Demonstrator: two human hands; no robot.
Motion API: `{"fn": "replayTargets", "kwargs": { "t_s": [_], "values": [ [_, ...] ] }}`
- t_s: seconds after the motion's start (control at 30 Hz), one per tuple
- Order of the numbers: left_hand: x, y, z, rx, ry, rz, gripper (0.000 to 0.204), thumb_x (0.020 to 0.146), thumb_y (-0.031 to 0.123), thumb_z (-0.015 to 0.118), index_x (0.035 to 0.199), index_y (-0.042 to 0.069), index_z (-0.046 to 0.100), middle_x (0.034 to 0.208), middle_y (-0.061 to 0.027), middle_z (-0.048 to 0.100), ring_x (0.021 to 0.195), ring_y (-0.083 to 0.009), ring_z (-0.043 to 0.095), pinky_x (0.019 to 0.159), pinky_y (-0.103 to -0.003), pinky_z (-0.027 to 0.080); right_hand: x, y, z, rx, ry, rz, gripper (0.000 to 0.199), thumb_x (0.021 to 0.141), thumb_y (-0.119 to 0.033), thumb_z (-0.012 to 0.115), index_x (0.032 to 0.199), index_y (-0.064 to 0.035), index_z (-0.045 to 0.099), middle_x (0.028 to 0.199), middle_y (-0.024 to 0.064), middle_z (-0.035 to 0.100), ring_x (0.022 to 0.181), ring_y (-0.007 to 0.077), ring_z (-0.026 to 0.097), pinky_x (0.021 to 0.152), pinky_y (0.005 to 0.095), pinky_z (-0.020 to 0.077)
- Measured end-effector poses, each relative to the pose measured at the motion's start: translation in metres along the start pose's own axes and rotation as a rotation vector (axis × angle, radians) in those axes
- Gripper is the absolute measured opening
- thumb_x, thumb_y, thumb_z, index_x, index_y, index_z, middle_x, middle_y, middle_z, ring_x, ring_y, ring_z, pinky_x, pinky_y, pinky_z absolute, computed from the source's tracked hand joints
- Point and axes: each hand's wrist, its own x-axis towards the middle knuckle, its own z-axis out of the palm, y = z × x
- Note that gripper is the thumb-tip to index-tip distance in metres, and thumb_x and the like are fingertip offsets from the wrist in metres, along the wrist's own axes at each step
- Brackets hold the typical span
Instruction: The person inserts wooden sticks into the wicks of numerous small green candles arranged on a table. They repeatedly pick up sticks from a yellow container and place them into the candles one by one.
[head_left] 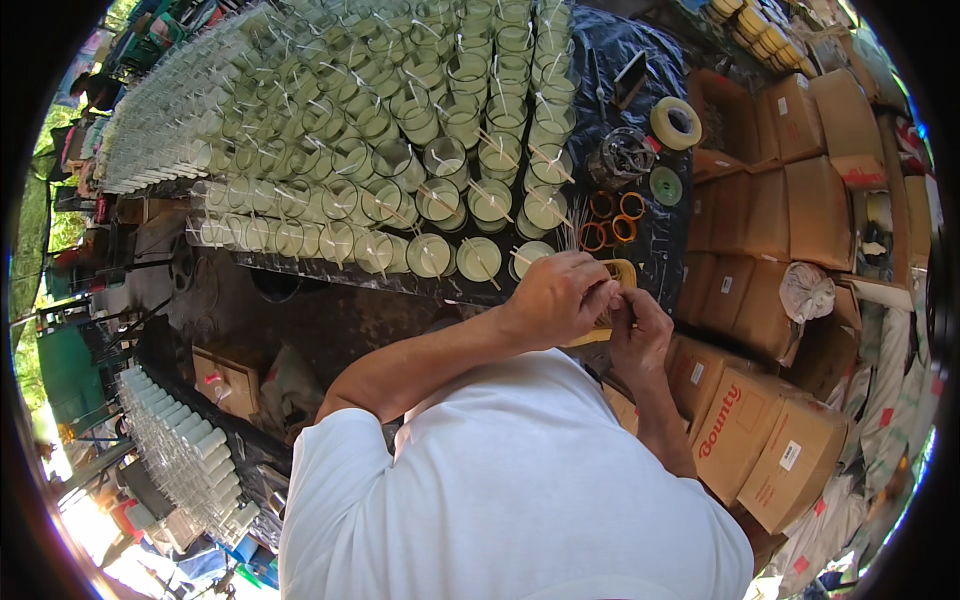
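My left hand (562,292) and my right hand (641,328) meet above a yellow plastic basket (624,271) at the table's near edge. Both have their fingers pinched together; whatever they hold is too small to make out. The basket's contents are mostly hidden behind the hands. Thin wire-like strands (577,228) stick up just beyond the left hand. Beside it stands a glass of pale green wax (530,257), the closest of many rows. Wooden sticks (481,262) lie across the rims of several nearer glasses, with white wicks showing in many.
Orange rings (610,222), a green spool (664,186), a tape roll (676,123) and a dark-filled jar (626,157) sit on the black plastic sheet (650,228). Cardboard boxes (740,425) are stacked along the right. More white-filled glasses (190,430) stand at lower left.
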Motion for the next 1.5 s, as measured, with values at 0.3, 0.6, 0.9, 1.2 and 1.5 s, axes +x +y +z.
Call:
{"fn": "replayTargets", "kwargs": {
  "t_s": [0.3, 0.6, 0.9, 1.2, 1.5],
  "values": [
    [0.124, -0.099, -0.093, 0.790, -0.149, 0.018, 0.010, 0.093, 0.013, 0.069, 0.098, 0.006, 0.074, 0.094, -0.0111, 0.070, 0.093, -0.0323, 0.070, 0.081, -0.047, 0.058, 0.022, 0.067, -0.007, -0.161, 0.029, 0.267, 0.012, 0.098, -0.008, 0.065, 0.102, 0.0031, 0.068, 0.088, 0.0236, 0.070, 0.079, 0.0421, 0.068, 0.070, 0.0440, 0.0524],
    [0.206, -0.191, -0.095, 0.909, -0.564, 0.073, 0.016, 0.094, 0.011, 0.069, 0.107, 0.006, 0.077, 0.114, -0.0112, 0.061, 0.121, -0.0307, 0.053, 0.108, -0.046, 0.041, 0.053, 0.068, 0.007, -0.127, 0.044, 0.284, 0.013, 0.097, -0.008, 0.068, 0.102, 0.0040, 0.069, 0.082, 0.0184, 0.069, 0.068, 0.0231, 0.065, 0.066, 0.0354, 0.0513],
    [0.194, -0.193, -0.084, 0.685, -0.630, 0.152, 0.009, 0.087, -0.003, 0.061, 0.093, 0.003, 0.062, 0.102, -0.0119, 0.062, 0.111, -0.0320, 0.057, 0.101, -0.045, 0.044, 0.103, 0.072, 0.020, -0.082, 0.036, 0.226, 0.009, 0.095, -0.007, 0.069, 0.099, 0.0015, 0.067, 0.088, 0.0199, 0.069, 0.079, 0.0389, 0.068, 0.070, 0.0425, 0.0521],
    [0.200, -0.182, -0.082, 0.405, -0.649, -0.182, 0.018, 0.089, 0.003, 0.059, 0.106, 0.001, 0.056, 0.098, -0.0176, 0.069, 0.104, -0.0382, 0.063, 0.088, -0.046, 0.050, 0.191, 0.076, 0.067, -0.075, 0.065, -0.071, 0.011, 0.092, -0.011, 0.073, 0.093, -0.0038, 0.065, 0.082, 0.0138, 0.066, 0.074, 0.0353, 0.067, 0.064, 0.0444, 0.0516],
    [0.221, -0.205, -0.086, 0.376, -0.620, -0.126, 0.031, 0.087, 0.003, 0.065, 0.116, 0.004, 0.054, 0.092, -0.0129, 0.069, 0.090, -0.0321, 0.066, 0.082, -0.042, 0.052, 0.214, 0.087, 0.096, -0.387, 0.014, -0.217, 0.018, 0.094, -0.021, 0.070, 0.083, -0.0074, 0.064, 0.078, 0.0082, 0.061, 0.071, 0.0290, 0.069, 0.060, 0.0403, 0.0537]
  ]
}}
